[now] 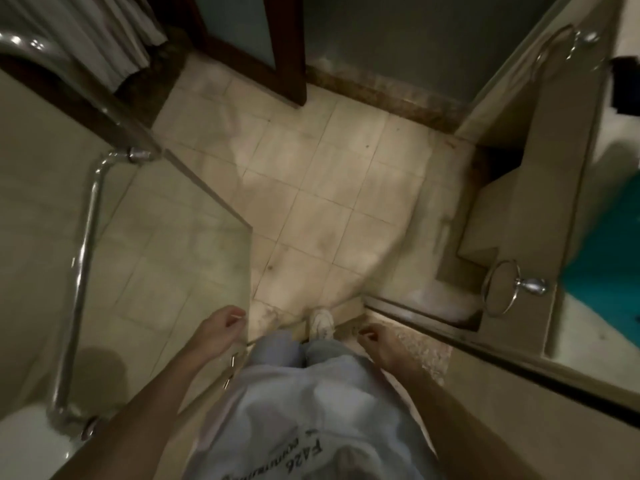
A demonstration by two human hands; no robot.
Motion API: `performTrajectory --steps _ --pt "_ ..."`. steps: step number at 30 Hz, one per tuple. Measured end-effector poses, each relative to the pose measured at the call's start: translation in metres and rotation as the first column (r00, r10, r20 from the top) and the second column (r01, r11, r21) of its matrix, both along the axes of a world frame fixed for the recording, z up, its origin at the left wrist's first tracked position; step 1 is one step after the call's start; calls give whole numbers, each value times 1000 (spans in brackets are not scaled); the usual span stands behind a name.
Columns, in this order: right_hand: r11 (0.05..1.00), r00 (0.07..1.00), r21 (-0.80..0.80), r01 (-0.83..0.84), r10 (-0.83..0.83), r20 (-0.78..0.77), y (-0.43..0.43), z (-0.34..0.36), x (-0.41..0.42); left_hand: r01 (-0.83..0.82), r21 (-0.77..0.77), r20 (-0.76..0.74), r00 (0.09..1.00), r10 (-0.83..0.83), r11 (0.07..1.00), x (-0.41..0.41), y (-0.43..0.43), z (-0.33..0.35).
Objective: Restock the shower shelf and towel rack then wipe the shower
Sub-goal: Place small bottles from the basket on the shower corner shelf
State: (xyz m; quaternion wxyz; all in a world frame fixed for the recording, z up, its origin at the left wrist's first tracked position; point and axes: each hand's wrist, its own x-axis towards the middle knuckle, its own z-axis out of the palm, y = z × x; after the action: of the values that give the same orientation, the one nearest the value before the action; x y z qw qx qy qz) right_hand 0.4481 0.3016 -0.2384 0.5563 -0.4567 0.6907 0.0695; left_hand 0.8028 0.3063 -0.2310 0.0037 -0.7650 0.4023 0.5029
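From the head camera, the only view I have, I look straight down at a tiled floor (pixel 339 188) between the shower and the washstand. The glass door (pixel 180 237) of the shower is on my left with its long chrome handle (pixel 81 271). On the right, a chrome ring (pixel 502 289) hangs on the side of the washstand, and a second ring (pixel 568 43) is farther up. I see no towel in the near ring. Of the far one I cannot say.

I judge the task to be at an early or in-between stage. No supplies, towel or cloth are in view, the shower shelf itself is out of the picture, and nothing shows that the glass has been wiped. So restocking and wiping both seem left to do, as far as this picture tells.

The left hand (pixel 221 329) hangs low, just beside the free edge of the glass door, fingers (pixel 232 315) loosely curled. I see nothing in it, and I cannot tell if it touches the glass. The right hand (pixel 377 341) hangs by the thigh, fingers (pixel 367 332) also loosely bent and holding nothing. The near ring is well apart from it, forward and to the right.
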Motion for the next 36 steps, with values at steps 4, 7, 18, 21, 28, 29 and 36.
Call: performTrajectory --steps 4,7,18,21,28,29,36 --pt "998 999 -53 34 -34 -9 -64 15 4 75 29 -8 997 -75 997 -4 -34 -1" --pt "985 990 -100 138 -140 -8 -104 22 -2 91 63 -13 996 -90 994 1 -64 -6" --pt "856 852 -85 509 -515 -90 -122 48 -34 219 101 -86 974 -210 971 9 -239 -9" --pt "799 784 -40 600 -598 -165 -112 35 -27 252 98 -112 964 -241 963 0 -301 -5" --pt "580 567 -137 803 -814 -127 -110 29 -14 389 -69 -152 906 -396 918 -80 -440 25" --pt "545 531 -112 831 -837 -136 -110 26 -14 412 -85 -159 893 -421 907 -94 -455 29" --pt "353 345 -17 936 -924 -163 -106 -23 -28 599 -47 -118 791 -600 799 -156 -511 23"
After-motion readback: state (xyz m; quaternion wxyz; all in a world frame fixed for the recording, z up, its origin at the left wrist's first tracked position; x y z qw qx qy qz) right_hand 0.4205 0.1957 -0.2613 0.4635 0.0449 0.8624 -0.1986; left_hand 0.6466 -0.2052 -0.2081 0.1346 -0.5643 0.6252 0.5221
